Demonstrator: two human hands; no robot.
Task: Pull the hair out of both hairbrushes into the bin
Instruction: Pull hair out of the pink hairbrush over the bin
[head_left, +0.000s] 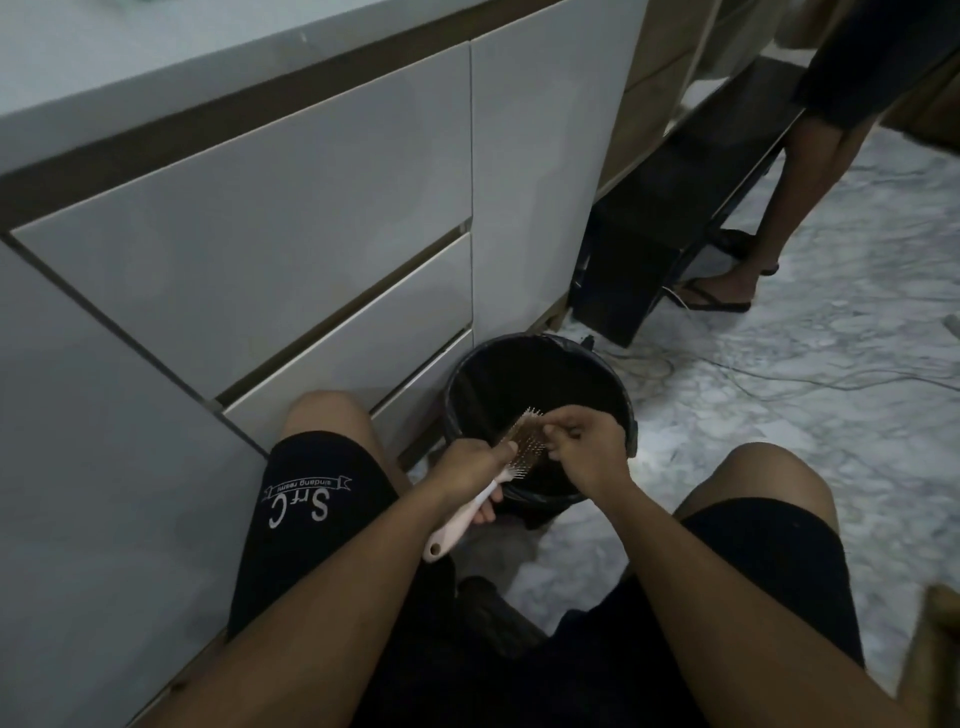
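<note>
At nine o'clock stand the glossy white cabinet drawers (291, 249). The left hand (467, 470) has its fingers wrapped round the pale pink plastic hairbrush (498, 467), handle angled toward seven o'clock, bristled head tilted over the rim of the round black bin (621, 410). At the brush's three o'clock side, the right hand (584, 447) pinches its fingers narrow at the bristles; whether hair is caught, cannot tell. Far at one o'clock, another person's sandalled foot (719, 291) rests on the marble-patterned floor (831, 389).
</note>
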